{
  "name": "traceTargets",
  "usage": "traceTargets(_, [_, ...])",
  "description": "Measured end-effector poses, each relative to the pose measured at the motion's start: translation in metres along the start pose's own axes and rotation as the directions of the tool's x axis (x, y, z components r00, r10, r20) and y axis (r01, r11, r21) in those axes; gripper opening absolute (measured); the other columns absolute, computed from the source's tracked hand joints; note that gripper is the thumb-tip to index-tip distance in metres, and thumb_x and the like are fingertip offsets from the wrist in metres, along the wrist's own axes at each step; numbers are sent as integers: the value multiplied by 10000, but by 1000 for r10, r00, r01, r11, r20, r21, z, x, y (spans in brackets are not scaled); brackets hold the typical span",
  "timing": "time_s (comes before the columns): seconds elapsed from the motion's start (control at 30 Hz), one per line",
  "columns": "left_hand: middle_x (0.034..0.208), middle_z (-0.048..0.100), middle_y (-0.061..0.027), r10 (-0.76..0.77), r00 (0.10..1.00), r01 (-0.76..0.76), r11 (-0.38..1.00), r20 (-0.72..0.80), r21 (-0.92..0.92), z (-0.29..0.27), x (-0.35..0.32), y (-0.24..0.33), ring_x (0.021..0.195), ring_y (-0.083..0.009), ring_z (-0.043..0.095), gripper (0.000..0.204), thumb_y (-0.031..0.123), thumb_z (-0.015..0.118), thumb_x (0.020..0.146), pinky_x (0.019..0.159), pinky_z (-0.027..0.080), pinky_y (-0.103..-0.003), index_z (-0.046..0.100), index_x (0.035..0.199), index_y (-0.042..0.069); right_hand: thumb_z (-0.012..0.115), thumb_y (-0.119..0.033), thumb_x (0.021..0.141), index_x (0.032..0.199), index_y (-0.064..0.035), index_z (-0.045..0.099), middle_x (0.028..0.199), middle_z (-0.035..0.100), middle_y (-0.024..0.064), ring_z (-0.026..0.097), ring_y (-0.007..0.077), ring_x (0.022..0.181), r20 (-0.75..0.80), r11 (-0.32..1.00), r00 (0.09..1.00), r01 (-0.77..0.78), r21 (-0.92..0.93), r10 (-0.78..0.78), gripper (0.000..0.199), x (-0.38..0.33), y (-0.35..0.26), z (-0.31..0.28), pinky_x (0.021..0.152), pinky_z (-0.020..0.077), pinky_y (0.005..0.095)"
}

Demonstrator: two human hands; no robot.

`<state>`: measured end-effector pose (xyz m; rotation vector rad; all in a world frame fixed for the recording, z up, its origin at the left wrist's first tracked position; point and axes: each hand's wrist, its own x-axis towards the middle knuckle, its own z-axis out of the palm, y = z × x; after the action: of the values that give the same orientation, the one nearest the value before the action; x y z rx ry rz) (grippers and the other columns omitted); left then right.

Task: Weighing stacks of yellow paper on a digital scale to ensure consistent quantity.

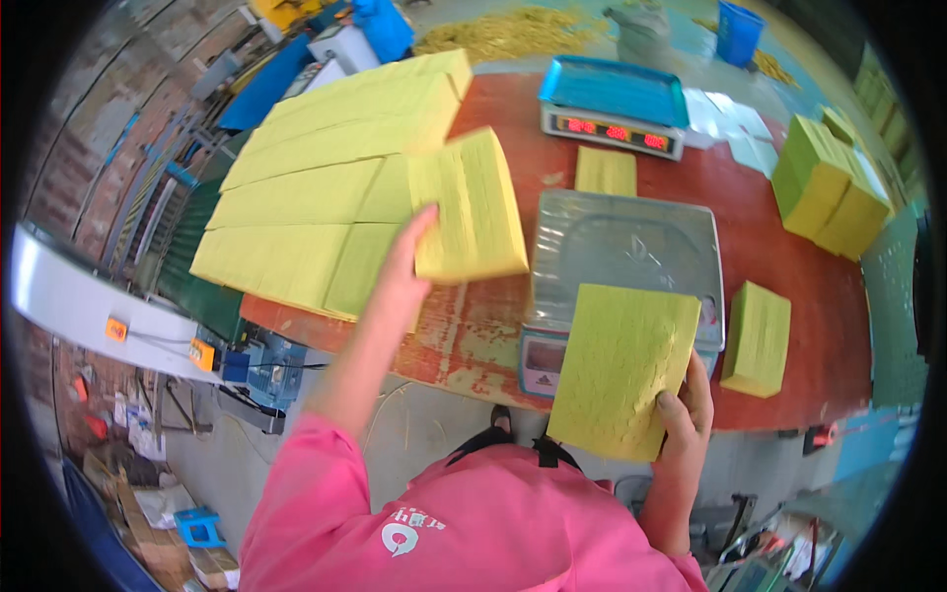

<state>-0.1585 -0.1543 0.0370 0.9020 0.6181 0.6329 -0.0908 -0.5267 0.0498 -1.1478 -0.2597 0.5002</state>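
My left hand [402, 259] is closed on the edge of a thick stack of yellow paper [472, 205]. That stack is tilted beside long rows of yellow paper [296, 187] on the left of the table. A second yellow paper stack [621, 370] is in my right hand [688, 419], thumb on its face and fingers around its right side. It overlaps the front of a weighing scale with a steel pan [631, 232], hiding part of it. To the right of that scale, a loose block of yellow paper [758, 340] lies on the table.
Further back on the red worn table [473, 335] stands a scale with a blue tray [617, 89] and lit red digits. A flat yellow piece [606, 172] lies between the scales. More yellow blocks [829, 187] and white sheets [735, 123] are at the right.
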Motion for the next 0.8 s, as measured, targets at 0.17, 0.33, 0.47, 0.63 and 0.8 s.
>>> traceTargets(0.17, [1179, 663, -133, -42, 994, 31, 994, 103, 104, 24, 162, -6, 1087, -266, 637, 415, 227, 735, 844, 948, 517, -434, 610, 1195, 47, 544, -62, 848, 1467, 52, 327, 1338, 546, 166, 551, 231, 1211, -181, 993, 983, 3, 121, 19, 665, -7, 2, -16, 1018, 421, 340])
traceTargets(0.33, [1216, 650, -143, -203, 979, 198, 973, 32, 118, -9, 309, -18, 1099, -326, 630, 492, 204, 751, 828, 962, 510, -491, 578, 1261, 48, 523, -22, 879, 1474, 24, 331, 1339, 546, 160, 553, 215, 1210, -288, 970, 956, 16, 241, 56, 626, -25, 7, -17, 1020, 434, 330])
traceTargets(0.47, [1155, 658, -152, -293, 956, 292, 927, -30, 236, -34, 357, -52, 1015, -344, 654, 508, 351, 697, 829, 884, 544, -516, 573, 1236, 73, 521, -28, 880, 1466, 36, 343, 1336, 551, 165, 577, 228, 1191, -421, 943, 901, 44, 329, 104, 616, -46, 26, -10, 997, 461, 335])
traceTargets(0.63, [1184, 648, -160, -320, 937, 349, 870, -139, 348, -17, 357, -46, 1020, -355, 653, 501, 327, 664, 863, 864, 553, -472, 556, 1255, 34, 534, -66, 898, 1463, 51, 337, 1332, 552, 173, 572, 227, 1201, -407, 917, 906, 61, 393, 115, 609, -45, 42, 11, 997, 460, 332])
traceTargets(0.8, [1251, 614, -149, 65, 997, -79, 878, 46, 473, -18, 327, -12, 1122, -293, 606, 571, 282, 658, 904, 891, 534, -401, 490, 1346, -38, 546, -84, 897, 1455, 52, 345, 1336, 549, 176, 582, 233, 1188, -352, 938, 933, 59, 340, 69, 609, -33, 37, 13, 987, 463, 330])
